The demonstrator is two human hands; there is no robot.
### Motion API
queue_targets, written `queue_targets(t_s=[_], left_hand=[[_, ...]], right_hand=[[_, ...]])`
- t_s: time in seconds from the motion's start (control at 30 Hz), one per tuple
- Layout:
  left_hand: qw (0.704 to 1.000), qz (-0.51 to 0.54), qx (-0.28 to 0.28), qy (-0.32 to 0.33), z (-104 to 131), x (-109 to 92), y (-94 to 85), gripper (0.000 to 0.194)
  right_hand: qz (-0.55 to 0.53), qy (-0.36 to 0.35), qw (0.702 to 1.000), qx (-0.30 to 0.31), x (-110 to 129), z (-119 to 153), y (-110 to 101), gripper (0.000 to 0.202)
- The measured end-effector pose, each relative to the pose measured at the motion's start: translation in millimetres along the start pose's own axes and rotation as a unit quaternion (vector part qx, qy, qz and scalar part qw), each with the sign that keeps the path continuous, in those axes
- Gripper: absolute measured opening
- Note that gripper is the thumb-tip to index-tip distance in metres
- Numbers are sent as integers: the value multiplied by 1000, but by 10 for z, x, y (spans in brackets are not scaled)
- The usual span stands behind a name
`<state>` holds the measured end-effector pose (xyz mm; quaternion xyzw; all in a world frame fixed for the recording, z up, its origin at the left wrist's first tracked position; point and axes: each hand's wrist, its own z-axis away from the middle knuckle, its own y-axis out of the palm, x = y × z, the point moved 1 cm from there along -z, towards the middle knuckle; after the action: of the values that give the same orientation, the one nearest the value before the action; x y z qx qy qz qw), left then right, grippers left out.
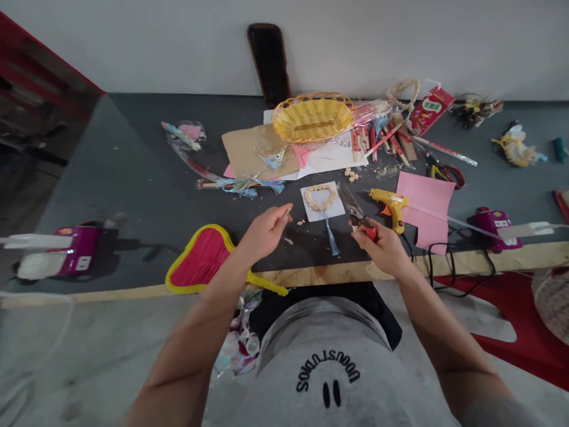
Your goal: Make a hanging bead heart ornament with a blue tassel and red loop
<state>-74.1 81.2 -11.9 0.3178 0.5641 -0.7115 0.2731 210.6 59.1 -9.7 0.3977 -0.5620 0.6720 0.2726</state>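
Note:
My left hand [267, 232] is closed in a pinch above the table, with the light tip of a small stick [288, 210] showing at its fingertips. My right hand [383, 246] is wrapped around the red handles of pruning shears [352, 204], whose dark blades point away from me. Between my hands lies a white card [312, 212] bearing a heart-shaped ring of pale wooden pieces [307, 197]. A blue tassel [331, 238] hangs from the ring's near end. Small wooden bits [301, 223] lie beside my left hand.
A yellow glue gun [391, 204] and pink paper [429, 207] lie right. Behind are a yellow basket [313, 121], brown paper [249, 151], scissors [447, 173] and wrapped sticks. A pink-and-yellow heart-shaped fan [202, 258] rests under my left forearm. Purple power sockets [498, 228] trail cables.

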Motion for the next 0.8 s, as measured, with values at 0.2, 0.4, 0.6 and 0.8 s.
queue_targets(t_s=[0.2,0.4,0.6,0.8], left_hand=[[944,322,-30,-58,198,-206,169,34],[900,428,-53,-59,248,-320,286,27],[923,381,-45,-40,260,-271,322,17],[944,323,-52,-45,308,-324,274,17]], right_hand=[[61,-94,994,11,100,15,41,17],[238,-156,959,19,153,82,233,20],[294,-166,940,37,242,146,323,20],[285,-168,943,42,248,163,369,21]])
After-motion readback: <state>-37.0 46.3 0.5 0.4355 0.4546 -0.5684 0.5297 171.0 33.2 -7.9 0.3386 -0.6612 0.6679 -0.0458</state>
